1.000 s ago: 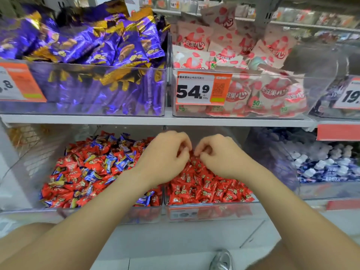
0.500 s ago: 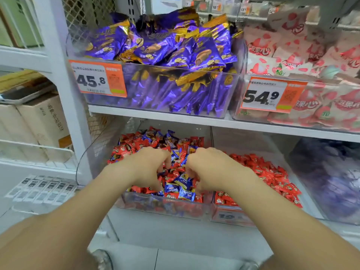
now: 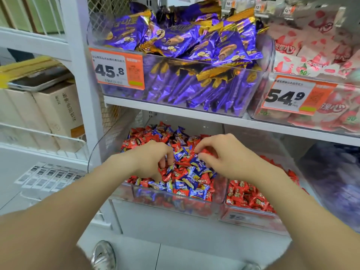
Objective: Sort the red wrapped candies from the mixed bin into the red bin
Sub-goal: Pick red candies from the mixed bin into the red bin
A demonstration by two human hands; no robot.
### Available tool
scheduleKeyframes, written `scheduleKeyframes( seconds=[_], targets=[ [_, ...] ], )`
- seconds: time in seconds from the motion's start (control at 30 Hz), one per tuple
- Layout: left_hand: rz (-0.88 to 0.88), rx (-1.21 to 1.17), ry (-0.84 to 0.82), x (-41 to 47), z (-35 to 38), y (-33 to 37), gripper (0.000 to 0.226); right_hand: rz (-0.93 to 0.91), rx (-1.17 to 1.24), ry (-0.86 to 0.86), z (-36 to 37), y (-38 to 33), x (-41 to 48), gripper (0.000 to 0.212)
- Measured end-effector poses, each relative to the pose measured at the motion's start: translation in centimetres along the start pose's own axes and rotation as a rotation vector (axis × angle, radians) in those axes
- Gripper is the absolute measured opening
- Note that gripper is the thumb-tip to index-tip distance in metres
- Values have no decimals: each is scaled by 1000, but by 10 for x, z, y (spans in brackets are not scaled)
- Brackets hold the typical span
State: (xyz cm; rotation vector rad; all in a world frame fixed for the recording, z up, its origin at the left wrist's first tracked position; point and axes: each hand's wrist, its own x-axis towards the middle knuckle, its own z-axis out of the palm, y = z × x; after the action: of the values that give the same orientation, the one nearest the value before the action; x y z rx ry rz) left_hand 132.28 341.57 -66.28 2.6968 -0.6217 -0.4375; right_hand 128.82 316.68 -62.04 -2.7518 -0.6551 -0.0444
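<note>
The clear mixed bin [image 3: 124, 133] on the lower shelf holds red and blue wrapped candies [image 3: 183, 180]. To its right stands the red bin [image 3: 251, 218], filled with red wrapped candies [image 3: 245, 195]. Both my hands are over the mixed bin. My left hand [image 3: 150, 160] has its fingers curled down into the pile, and what they hold is hidden. My right hand [image 3: 229, 158] pinches a red candy [image 3: 204, 152] between thumb and fingertips, just above the heap.
A shelf above carries a bin of purple packets [image 3: 185, 45] with a 45.8 price tag [image 3: 116, 69] and a bin of pink-white packets [image 3: 319, 53]. A white upright [image 3: 81, 75] stands left, with cartons [image 3: 58, 114] beyond it. A shoe [image 3: 103, 254] shows on the floor.
Both hands moved left from the red bin to the mixed bin, and my view swung left with them. Their fingers now dig among the mixed candies.
</note>
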Motion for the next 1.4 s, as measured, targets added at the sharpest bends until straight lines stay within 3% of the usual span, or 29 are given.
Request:
scheduleKeyframes(
  seconds=[0.07,0.2,0.3,0.4,0.43,0.53,0.67,0.73,0.83,1.07,1.2,1.4],
  targets=[
    [6,-12,52,-2,-3,-2,52,-19,-7,-31,9,-6,10,21],
    [-29,-36,182,-2,-10,-4,56,-12,-154,-124,26,-19,33,51],
    [-57,-27,204,1,-7,-13,43,31,-203,-108,36,-22,42,27],
    [-32,49,173,6,2,-21,48,107,-344,-193,51,-24,46,48],
    [-27,63,159,9,5,-23,49,126,-330,-203,55,-25,49,46],
    [-27,111,173,16,8,-27,35,115,-183,-184,61,-23,59,9],
    [-15,181,206,15,5,-25,26,80,-141,-299,59,-15,61,32],
    [-10,144,197,13,2,-23,15,37,-104,-312,62,-14,59,30],
    [-38,69,196,8,-2,-20,13,3,-68,-276,65,-12,61,17],
    [-82,144,-31,-3,1,-19,45,135,49,-16,42,-13,56,43],
    [-31,157,-44,2,7,-22,48,44,116,16,43,-18,54,67],
    [-9,135,-33,7,8,-21,21,-53,-92,-208,65,-10,56,30]
  ],
)
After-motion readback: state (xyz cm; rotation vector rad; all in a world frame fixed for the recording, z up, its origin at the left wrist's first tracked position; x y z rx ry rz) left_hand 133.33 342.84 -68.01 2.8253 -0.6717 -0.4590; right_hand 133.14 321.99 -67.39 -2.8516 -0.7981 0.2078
